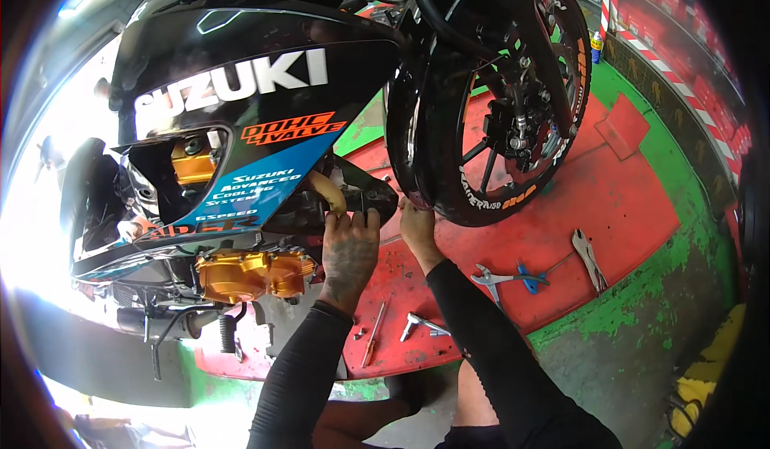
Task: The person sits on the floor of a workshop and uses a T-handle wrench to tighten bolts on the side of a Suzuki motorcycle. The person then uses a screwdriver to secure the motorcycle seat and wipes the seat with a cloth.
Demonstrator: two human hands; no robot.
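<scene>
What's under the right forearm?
Red platform shows on both sides. A metal wrench runs up to the black sleeve's left edge; pliers lie right of it. Whatever the sleeve covers, including any hidden tool ends, can't be seen.

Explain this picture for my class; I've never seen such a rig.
No robot here: a person works with bare left hand and right hand, in black sleeves. This picture comes from a wide fisheye camera on their head, looking down, so straight edges bend. Before them a motorcycle stands over a red platform, where a pliers-like tool, a slim screwdriver-like tool and other tools lie. The left is at a dark lower panel, the right near its tip by the front wheel. Whether they grip anything is unclear.
</scene>
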